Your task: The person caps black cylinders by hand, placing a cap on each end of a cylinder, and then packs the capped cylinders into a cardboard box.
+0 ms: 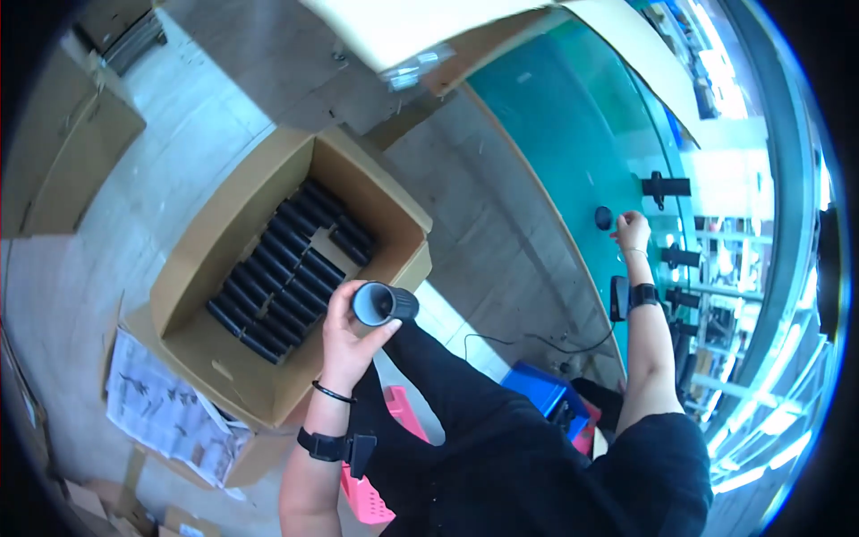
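The person's left hand (344, 345) is wrapped around a hollow black cylinder (407, 306), grey opening facing up, just beside the near right side of the open cardboard box (219, 210). The right hand (632, 234) reaches well to the right of the box, fingers bent close to a small black disc (603, 217); whether they touch or pinch it cannot be told.

The hold on the cylinder looks to be near its open end, so a loosened thumb could let it slip to the floor or into the box, scuffing the packed black cylinders (291, 242) there. With the arms spread so far apart, divided attention could be the cause. A stray brush of the right fingers could also push the disc off the table edge.

The teal tabletop (555, 125), right of the box, looks smooth and slightly glossy, with black fittings (667, 186) along its far side. Pale tiled floor (201, 116) runs left of the box, toward more cartons (72, 152). A blue container (537, 389) sits right of the box, below the table
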### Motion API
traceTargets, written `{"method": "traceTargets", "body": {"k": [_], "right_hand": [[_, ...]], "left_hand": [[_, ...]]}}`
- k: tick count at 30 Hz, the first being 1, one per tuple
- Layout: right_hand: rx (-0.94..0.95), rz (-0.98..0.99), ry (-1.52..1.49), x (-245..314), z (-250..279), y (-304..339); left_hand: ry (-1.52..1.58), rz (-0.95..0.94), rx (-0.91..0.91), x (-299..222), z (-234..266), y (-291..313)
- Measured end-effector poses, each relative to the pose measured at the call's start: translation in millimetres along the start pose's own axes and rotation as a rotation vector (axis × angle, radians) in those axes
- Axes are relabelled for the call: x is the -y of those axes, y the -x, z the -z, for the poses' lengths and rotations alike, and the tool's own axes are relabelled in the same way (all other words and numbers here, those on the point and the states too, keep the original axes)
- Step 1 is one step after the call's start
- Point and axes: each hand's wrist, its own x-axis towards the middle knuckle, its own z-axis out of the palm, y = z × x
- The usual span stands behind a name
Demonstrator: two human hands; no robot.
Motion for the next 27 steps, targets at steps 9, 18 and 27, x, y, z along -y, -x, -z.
{"method": "traceTargets", "body": {"k": [9, 18, 27], "right_hand": [[0.675, 0.547, -0.648, 182, 45, 193], [-0.243, -0.095, -0.937, -6, 24, 34], [-0.409, -0.26, -0.921, -93, -47, -22]], "left_hand": [[0.219, 0.064, 0.272, -46, -137, -28], [-0.068, 0.305, 0.339, -1, -128, -42], [-0.317, 0.383, 0.079, 32, -11, -20]]}}
